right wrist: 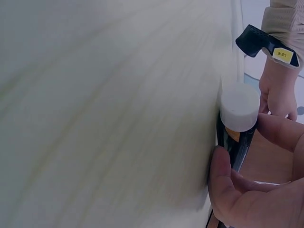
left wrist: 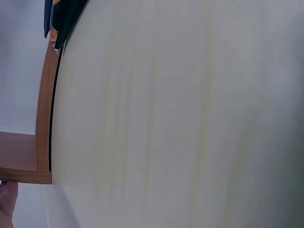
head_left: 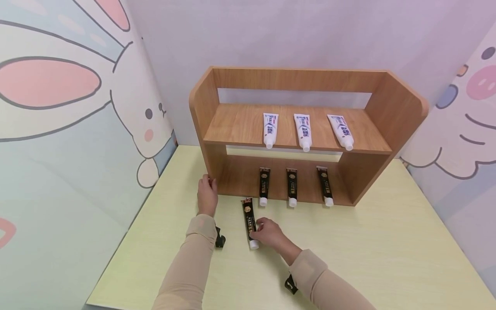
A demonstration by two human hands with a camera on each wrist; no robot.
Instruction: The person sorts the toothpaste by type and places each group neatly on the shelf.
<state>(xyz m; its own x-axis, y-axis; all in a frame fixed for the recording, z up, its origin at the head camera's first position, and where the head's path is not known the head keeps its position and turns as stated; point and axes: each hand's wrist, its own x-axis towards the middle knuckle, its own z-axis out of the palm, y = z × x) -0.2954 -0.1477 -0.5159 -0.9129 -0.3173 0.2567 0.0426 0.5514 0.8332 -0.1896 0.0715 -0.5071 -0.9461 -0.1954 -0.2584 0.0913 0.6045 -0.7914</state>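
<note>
My left hand rests at the lower front of the wooden shelf's left side panel. In the left wrist view, part of that hand touches the panel's outer face. My right hand pinches a black tube with a white cap, thumb and fingers on either side near the cap. The right wrist view shows the white cap close up, just beyond the fingertips. This tube lies in front of the shelf, its crimped end towards it.
Three black tubes lie on the shelf's bottom board, caps over its front edge. Three white tubes lie on the upper board. The pale yellow table runs back to painted walls. Black straps sit at both wrists.
</note>
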